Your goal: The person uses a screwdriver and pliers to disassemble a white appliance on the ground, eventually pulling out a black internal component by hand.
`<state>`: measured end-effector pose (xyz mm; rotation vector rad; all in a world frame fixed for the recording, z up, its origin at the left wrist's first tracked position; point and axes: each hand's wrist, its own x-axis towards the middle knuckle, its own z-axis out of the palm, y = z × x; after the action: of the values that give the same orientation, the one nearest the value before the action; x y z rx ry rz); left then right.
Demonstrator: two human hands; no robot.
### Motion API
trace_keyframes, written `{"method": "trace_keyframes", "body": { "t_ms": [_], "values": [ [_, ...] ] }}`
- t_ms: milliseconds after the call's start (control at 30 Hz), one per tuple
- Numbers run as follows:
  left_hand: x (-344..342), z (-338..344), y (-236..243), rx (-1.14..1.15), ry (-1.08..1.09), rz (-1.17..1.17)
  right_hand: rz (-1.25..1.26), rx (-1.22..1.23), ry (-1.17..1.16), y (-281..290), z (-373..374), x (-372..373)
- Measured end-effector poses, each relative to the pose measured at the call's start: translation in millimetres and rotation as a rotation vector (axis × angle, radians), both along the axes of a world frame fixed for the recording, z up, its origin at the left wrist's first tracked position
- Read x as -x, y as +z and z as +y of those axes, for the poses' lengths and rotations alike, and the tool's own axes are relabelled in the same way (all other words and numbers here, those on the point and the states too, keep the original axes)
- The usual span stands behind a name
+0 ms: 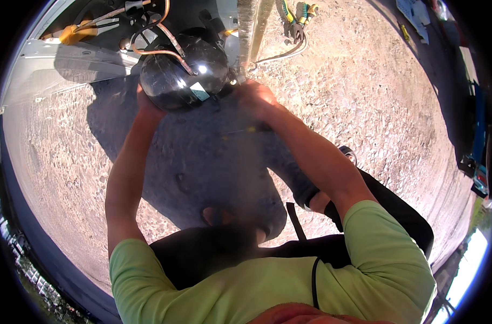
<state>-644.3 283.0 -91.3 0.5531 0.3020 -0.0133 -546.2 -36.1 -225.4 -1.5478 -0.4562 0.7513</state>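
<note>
The task's thing, a rounded black metal vessel [173,83], sits toward eleven o'clock from the middle of the view, bent copper tubes [155,52] rising from its top. It looks heavy for its bulk and quite rigid, and its glossy curved shell would probably slip under dry or dusty palms. The thin tubes seem the delicate part, easily kinked, so a hold low on the shell from opposite sides looks safer than any pull on them. The left hand [149,101] lies against the shell at its eight o'clock, fingers hidden around the side; the right hand [255,99] is close by, between three and four o'clock, its grip blurred, so I cannot tell how either set of fingers is closed. A pale label [199,92] sits between four and five o'clock on the shell; glare and size leave any writing unreadable, and no brand can be made out.
</note>
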Motion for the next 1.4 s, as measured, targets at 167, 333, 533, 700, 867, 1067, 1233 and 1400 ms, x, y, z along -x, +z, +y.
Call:
{"method": "trace_keyframes", "body": {
  "t_ms": [167, 333, 533, 700, 867, 1067, 1233, 1400],
  "values": [
    [-26.3, -18.3, -10.9, 0.14, -0.135, -0.142, -0.12, -0.318, -0.088, -60.8, -23.1, -23.4],
    [13.2, 5.1, 10.7, -0.215, 0.206, 0.146, 1.296, -0.415, -0.229, 43.3, 33.3, 3.6],
    [-5.8, -15.5, 36.9, -0.193, 0.198, 0.186, 1.083, -0.309, -0.085, 50.2, 13.5, -7.5],
    [-11.0, -19.3, 41.3, -0.198, 0.176, 0.181, 1.414, -0.318, -0.332, 32.3, 10.2, -22.5],
    [-7.9, -8.6, 31.5, -0.103, 0.185, 0.2, 1.287, -0.214, -0.416, 41.8, 22.6, -19.1],
    [-7.1, -7.4, 27.0, -0.116, 0.167, 0.203, 1.333, -0.19, -0.45, 48.5, 20.7, -11.4],
    [-12.4, -3.9, 10.7, -0.086, 0.154, 0.176, 1.219, -0.149, -0.494, 42.2, 12.5, -12.9],
    [-13.3, -1.3, 8.3, -0.087, 0.139, 0.159, 0.857, -0.106, -0.236, -15.9, -9.0, -22.4]
  ]
}}
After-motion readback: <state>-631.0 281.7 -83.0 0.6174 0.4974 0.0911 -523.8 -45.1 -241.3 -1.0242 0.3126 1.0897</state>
